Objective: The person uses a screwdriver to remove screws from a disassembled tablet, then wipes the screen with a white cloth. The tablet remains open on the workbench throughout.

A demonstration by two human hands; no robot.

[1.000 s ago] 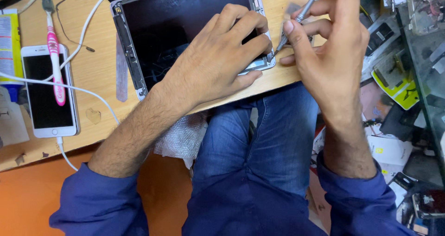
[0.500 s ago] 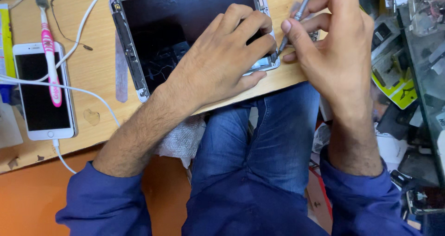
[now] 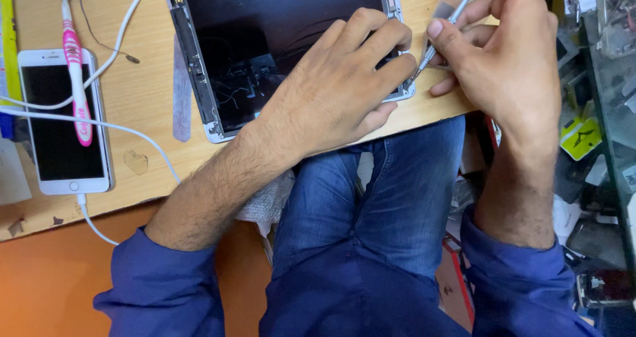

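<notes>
A tablet (image 3: 265, 39) with a dark screen and a silver frame lies on the wooden bench (image 3: 146, 85). My left hand (image 3: 338, 92) rests flat on the tablet's near right part, fingers spread over the screen and pressing it down. My right hand (image 3: 510, 52) holds a thin metal screwdriver (image 3: 445, 26) between thumb and fingers. Its tip meets the tablet's near right corner, just beside my left fingertips.
A white phone (image 3: 59, 122) lies at the bench's left with a pink toothbrush (image 3: 76, 79) across it. White cables (image 3: 99, 72) run over the bench. A clear plastic strip (image 3: 181, 89) lies left of the tablet. Boxes and parts (image 3: 583, 138) crowd the right side.
The view has shifted slightly. Both hands stay on the tablet's near right corner, and the screwdriver tip stays at the same spot with small movement of the right hand.
</notes>
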